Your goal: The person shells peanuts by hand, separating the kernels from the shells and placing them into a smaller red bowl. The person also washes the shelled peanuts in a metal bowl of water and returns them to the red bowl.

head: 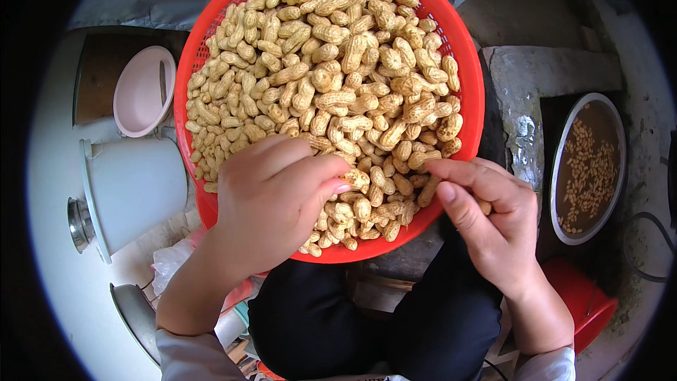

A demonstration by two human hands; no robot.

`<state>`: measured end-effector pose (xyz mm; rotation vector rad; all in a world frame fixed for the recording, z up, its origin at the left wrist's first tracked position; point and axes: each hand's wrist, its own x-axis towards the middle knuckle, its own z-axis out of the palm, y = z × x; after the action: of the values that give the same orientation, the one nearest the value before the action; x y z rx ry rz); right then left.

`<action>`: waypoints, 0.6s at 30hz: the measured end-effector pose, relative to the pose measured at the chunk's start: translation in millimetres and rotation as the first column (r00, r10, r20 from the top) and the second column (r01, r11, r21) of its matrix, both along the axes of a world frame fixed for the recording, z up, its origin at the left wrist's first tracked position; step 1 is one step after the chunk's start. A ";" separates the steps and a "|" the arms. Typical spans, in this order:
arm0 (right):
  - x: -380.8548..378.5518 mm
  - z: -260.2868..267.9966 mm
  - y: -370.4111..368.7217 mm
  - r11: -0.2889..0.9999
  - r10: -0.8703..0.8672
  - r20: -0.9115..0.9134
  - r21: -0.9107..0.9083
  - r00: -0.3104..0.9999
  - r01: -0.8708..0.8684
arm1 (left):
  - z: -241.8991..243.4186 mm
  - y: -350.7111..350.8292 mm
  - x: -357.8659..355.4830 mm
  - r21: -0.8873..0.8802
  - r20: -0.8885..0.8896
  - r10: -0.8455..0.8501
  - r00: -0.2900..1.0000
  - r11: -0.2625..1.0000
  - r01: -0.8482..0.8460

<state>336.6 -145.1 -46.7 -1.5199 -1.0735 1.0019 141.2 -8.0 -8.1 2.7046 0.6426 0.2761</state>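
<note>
A round red plastic basket (474, 95) in front of me is heaped with unshelled peanuts (330, 71). My left hand (272, 198) is over the near left part of the heap. Its thumb and forefinger pinch one peanut with dark spots (357, 180). At the near right rim is my right hand (494, 217), thumb and forefinger slightly apart beside a peanut (428, 191) at the heap's edge. Part of another peanut (484, 206) shows tucked behind its thumb, in the curled fingers; the rest of it is hidden.
On the right, a metal basin (556, 211) holds shelled peanuts in brownish water, by a concrete ledge (529, 66). A red bucket (587, 307) lies below it. To the left are a pink basin (132, 100), a pale bucket (140, 188) and a clear plastic bag (172, 264).
</note>
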 end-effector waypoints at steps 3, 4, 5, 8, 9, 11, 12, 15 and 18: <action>-11.3 7.9 5.9 0.997 0.053 -0.120 -0.043 0.991 -0.059 | 9.7 -4.8 5.5 -0.044 0.064 -0.019 0.998 0.999 0.022; -15.3 11.1 7.9 0.991 0.085 -0.224 -0.083 0.971 -0.106 | 12.0 -7.0 6.7 -0.052 0.100 -0.026 0.995 0.998 0.032; -20.3 11.3 11.8 0.988 0.105 -0.307 -0.073 0.946 -0.134 | 13.8 -9.5 7.6 -0.049 0.100 -0.029 0.995 0.998 0.034; -18.4 13.2 16.1 0.990 -0.001 -0.607 -0.112 0.795 -0.084 | 16.6 -9.8 3.8 -0.010 0.096 0.058 0.994 0.998 -0.058; -12.5 14.0 14.5 0.989 -0.089 -0.740 -0.143 0.667 -0.025 | 17.0 -5.1 0.8 0.004 0.070 0.138 0.988 0.990 -0.139; 5.1 9.3 11.8 0.978 -0.185 -0.778 -0.207 0.600 0.032 | 16.0 3.5 -5.4 0.032 0.005 0.189 0.982 0.982 -0.189; 12.2 4.8 10.1 0.971 -0.222 -0.790 -0.235 0.571 0.053 | 13.6 6.7 -7.4 0.042 -0.033 0.160 0.987 0.986 -0.158; 18.9 -6.9 -0.2 0.958 -0.283 -0.805 -0.260 0.521 0.118 | 4.4 4.4 -7.8 0.046 -0.180 -0.027 0.983 0.998 0.036; 16.5 -15.1 -6.3 0.988 -0.139 -0.902 -0.100 0.409 0.116 | -6.5 -6.7 0.7 0.051 -0.297 -0.127 0.946 0.988 0.149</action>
<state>353.2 -151.4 -61.8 -0.7704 -0.1228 1.4640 141.9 -14.7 -14.7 2.8718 0.5251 -0.1440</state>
